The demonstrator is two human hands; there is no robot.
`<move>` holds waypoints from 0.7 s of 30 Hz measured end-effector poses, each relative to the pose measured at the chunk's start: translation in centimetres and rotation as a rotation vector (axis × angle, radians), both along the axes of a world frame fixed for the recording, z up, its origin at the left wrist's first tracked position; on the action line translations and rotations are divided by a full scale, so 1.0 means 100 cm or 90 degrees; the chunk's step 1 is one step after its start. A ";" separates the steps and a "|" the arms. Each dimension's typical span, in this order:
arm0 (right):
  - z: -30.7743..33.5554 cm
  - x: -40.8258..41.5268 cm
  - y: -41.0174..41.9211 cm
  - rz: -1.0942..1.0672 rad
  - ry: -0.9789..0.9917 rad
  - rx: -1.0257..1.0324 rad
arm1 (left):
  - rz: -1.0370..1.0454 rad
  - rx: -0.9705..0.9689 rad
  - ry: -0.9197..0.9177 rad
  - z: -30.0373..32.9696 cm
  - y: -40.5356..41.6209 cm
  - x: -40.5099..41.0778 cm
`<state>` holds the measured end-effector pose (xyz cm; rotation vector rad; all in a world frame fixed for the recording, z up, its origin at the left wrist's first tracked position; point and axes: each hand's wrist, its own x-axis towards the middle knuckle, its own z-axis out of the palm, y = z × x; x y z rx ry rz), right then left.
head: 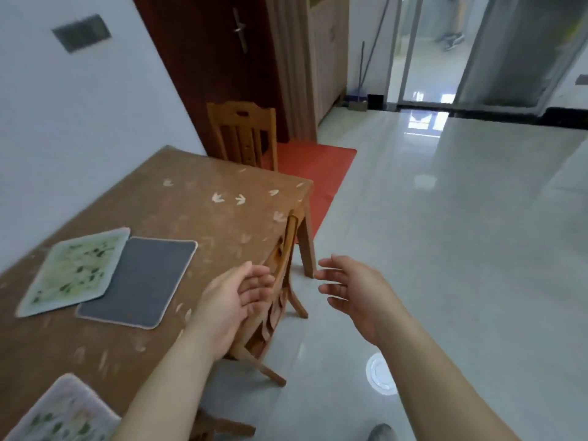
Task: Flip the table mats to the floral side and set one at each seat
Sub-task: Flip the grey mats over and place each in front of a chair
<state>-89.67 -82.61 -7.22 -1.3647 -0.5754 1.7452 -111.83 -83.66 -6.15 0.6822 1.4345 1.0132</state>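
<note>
Both the left hand and right hand hang released, holding nothing, off the table's right edge, while a grey-side-up mat awaiting flipping underlaps a floral mat near the left edge, another floral mat occupying the near corner.

Table against wall on left, two mats mid-table, left mat overlapping right mat, third mat at near edge, chair behind far edge, second chair tucked at right edge
</note>
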 end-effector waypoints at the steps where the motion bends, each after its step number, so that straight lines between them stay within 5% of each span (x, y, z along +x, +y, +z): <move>1: 0.004 -0.005 0.026 0.028 0.014 0.013 | 0.037 0.029 -0.002 0.009 0.013 -0.003; 12: 0.004 -0.126 0.181 0.359 0.016 -0.029 | 0.377 -0.014 -0.010 -0.006 0.081 -0.082; 18: -0.017 -0.161 0.271 0.404 -0.122 -0.040 | 0.367 -0.096 -0.072 -0.060 0.169 -0.117; 21: -0.021 -0.189 0.322 0.396 -0.141 -0.021 | 0.354 -0.024 -0.112 -0.062 0.219 -0.147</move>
